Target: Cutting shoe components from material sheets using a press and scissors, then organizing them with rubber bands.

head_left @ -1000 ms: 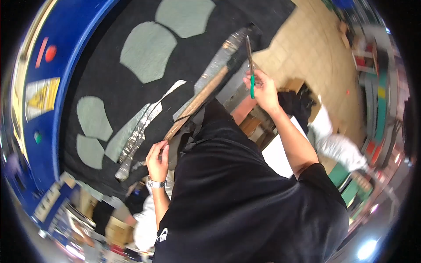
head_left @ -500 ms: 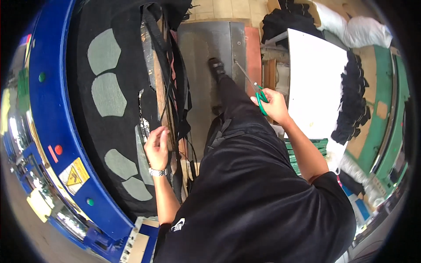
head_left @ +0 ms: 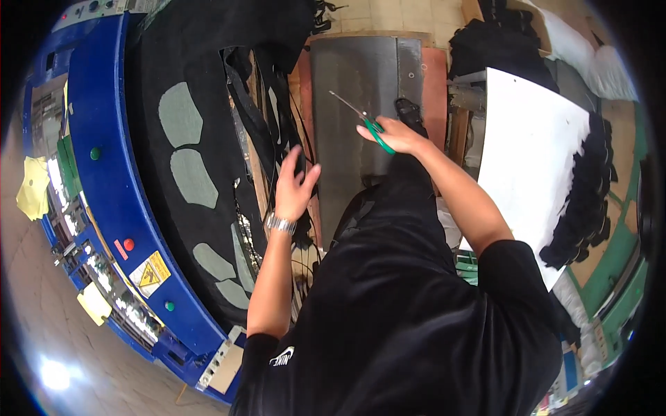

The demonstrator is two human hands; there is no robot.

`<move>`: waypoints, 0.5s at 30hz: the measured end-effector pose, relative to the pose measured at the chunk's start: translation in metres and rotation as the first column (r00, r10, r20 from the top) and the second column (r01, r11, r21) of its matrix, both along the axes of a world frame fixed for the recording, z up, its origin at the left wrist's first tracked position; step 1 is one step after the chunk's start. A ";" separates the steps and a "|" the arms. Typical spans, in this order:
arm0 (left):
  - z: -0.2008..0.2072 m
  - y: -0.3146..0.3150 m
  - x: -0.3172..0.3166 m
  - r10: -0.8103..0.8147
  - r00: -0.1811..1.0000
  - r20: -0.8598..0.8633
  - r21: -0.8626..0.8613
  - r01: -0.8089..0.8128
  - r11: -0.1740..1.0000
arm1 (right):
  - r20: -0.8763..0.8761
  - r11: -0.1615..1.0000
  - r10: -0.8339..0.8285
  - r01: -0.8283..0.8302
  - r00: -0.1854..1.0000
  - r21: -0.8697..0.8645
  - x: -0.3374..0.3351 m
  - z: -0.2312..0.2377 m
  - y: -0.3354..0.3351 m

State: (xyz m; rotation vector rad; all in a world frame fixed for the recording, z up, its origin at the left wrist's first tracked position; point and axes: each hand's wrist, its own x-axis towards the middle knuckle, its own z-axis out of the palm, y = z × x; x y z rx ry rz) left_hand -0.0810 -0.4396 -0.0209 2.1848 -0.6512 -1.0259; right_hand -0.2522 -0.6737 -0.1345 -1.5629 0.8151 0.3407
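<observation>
My right hand (head_left: 402,136) grips a pair of scissors (head_left: 379,136) by its green handles. The blades look closed and point forward and left, above a dark grey board on the floor. My left hand (head_left: 295,191), with a metal watch at the wrist, has its fingers apart and holds nothing that I can see. It hovers by dangling black fabric strips (head_left: 258,114) at the edge of the worktable. On that table lies a wide black cloth (head_left: 149,111) with several grey-green cut-out shapes (head_left: 193,178) showing.
At the left runs a blue machine beam (head_left: 104,187) with green and red buttons. The dark grey board (head_left: 347,62) lies on the floor ahead. On the right, a white panel (head_left: 524,145) has stacked black pieces (head_left: 590,201) along its edge. White sacks (head_left: 603,73) lie at the far right.
My left hand has moved forward and right, off the table edge, its fingers spreading. The scissors have swung left in my right hand. The whole view has shifted as well.
</observation>
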 end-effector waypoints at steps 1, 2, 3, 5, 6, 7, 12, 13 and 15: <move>-0.015 -0.018 0.006 -0.008 0.983 0.181 0.106 -0.011 0.994 | -0.023 0.992 0.122 -0.122 0.992 0.014 0.017 -0.008 -0.018; -0.029 -0.037 0.013 -0.040 0.936 0.350 0.209 -0.037 0.977 | -0.045 0.970 0.242 -0.241 0.969 0.030 0.030 -0.015 -0.032; -0.048 -0.053 0.024 -0.031 0.936 0.350 0.221 -0.050 0.974 | -0.038 0.962 0.272 -0.270 0.961 0.048 0.043 -0.027 -0.041; -0.078 -0.077 0.041 0.200 0.888 0.413 0.189 -0.298 0.936 | -0.032 0.940 0.340 -0.339 0.940 0.040 0.065 -0.042 -0.064; -0.094 -0.085 0.050 0.209 0.888 0.410 0.206 -0.313 0.927 | -0.034 0.918 0.395 -0.395 0.918 0.022 0.076 -0.053 -0.072; -0.106 -0.089 0.060 0.236 0.869 0.435 0.198 -0.348 0.916 | -0.045 0.878 0.471 -0.464 0.881 0.112 0.091 -0.056 -0.083; -0.148 -0.085 0.098 0.386 0.860 0.333 0.164 -0.456 0.875 | 0.020 0.757 0.639 -0.633 0.769 0.163 0.162 -0.059 -0.094; -0.151 -0.088 0.098 0.429 0.850 0.305 0.110 -0.479 0.871 | 0.030 0.745 0.655 -0.652 0.755 0.137 0.172 -0.055 -0.095; -0.149 -0.091 0.092 0.481 0.839 0.256 0.093 -0.516 0.851 | 0.019 0.692 0.712 -0.706 0.702 0.150 0.197 -0.041 -0.094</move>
